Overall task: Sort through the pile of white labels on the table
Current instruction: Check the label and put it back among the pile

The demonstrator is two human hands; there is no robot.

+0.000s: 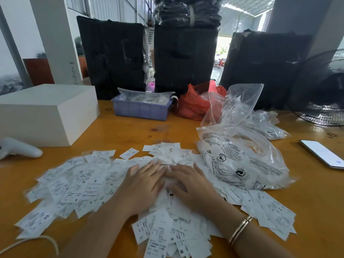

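Note:
A wide pile of white labels (81, 185) with black print and size letters is spread over the near half of the orange table (130, 131). My left hand (143, 181) lies flat on the middle of the pile, fingers straight and pointing away from me. My right hand (189, 185) lies flat beside it, fingers straight, almost touching the left fingertips. A gold bracelet (240, 229) sits on my right wrist. Both palms press on labels; neither holds one.
A clear printed plastic bag (242, 161) lies right of the pile. Behind stand a white box (46, 112), a purple tray (141, 108) and a red bag (193, 103). A phone (323, 153) lies far right, a white handheld device (18, 148) far left, a fan (320, 90) back right.

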